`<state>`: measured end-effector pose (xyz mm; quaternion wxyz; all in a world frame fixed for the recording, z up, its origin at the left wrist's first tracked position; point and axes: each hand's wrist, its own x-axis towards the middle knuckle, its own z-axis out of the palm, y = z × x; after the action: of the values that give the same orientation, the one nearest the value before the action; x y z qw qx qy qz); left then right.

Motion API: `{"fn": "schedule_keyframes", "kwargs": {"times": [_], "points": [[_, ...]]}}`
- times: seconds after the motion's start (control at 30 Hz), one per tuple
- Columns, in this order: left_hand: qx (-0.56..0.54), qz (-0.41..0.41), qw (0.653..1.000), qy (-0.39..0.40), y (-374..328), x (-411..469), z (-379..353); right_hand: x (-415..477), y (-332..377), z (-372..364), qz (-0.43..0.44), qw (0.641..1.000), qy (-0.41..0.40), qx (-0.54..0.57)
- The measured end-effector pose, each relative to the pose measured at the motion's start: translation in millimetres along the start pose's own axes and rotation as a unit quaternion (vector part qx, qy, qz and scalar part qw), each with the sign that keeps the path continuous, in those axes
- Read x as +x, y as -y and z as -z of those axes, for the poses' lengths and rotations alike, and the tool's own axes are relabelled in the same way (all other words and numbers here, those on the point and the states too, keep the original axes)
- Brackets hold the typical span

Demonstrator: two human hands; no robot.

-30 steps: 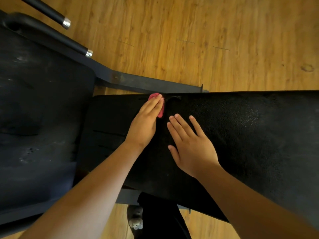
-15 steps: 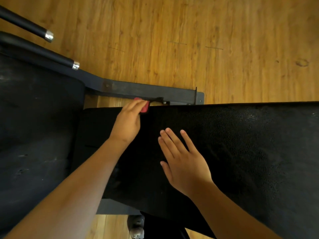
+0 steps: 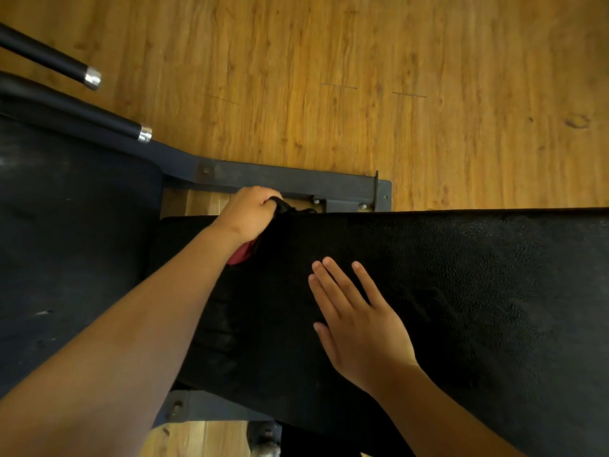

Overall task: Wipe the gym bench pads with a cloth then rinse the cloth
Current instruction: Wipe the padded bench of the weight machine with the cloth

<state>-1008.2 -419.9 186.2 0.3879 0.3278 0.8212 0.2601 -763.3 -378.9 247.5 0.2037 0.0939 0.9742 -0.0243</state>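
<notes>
A black textured bench pad [image 3: 461, 275] runs from the centre to the right. A second, darker pad [image 3: 72, 242] lies at the left. My left hand [image 3: 247, 214] sits at the far edge of the black pad with its fingers curled around a red cloth [image 3: 242, 253]; only a small red part shows under the wrist, and a dark strip of fabric sticks out by the fingers. My right hand [image 3: 356, 318] lies flat on the pad, fingers straight and spread, holding nothing.
A dark metal bench frame bar [image 3: 290, 181] runs along the far side of the pad. Two black bars with silver ends [image 3: 92, 77] [image 3: 145, 133] reach in from the upper left. Wooden floor [image 3: 362, 77] lies beyond.
My left hand slid left along the pad's far edge and went from flat on the cloth to curled around it. My right hand stayed flat on the pad.
</notes>
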Motion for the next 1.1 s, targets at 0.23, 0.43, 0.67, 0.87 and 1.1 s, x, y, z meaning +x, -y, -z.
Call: {"fn": "schedule_keyframes", "kwargs": {"times": [0.23, 0.43, 0.67, 0.87, 1.1], "points": [[0.000, -0.028, 0.999, 0.028, -39, 11, -17, 0, 0, 0, -0.002, 1.000, -0.006, 0.002], [0.033, 0.045, 0.998, 0.017, -2, 8, -2, 1, 0, 1, -0.002, 1.000, -0.001, -0.008], [0.029, -0.033, 0.999, 0.009, -7, -6, -11, 0, 1, 0, -0.004, 1.000, 0.001, -0.009], [0.070, -0.003, 0.997, -0.038, 46, -9, 2, 0, 0, 0, -0.002, 1.000, -0.001, -0.022], [0.031, -0.107, 0.986, -0.124, 30, -35, -22, 0, 1, 0, -0.004, 0.999, 0.003, -0.039]]}}
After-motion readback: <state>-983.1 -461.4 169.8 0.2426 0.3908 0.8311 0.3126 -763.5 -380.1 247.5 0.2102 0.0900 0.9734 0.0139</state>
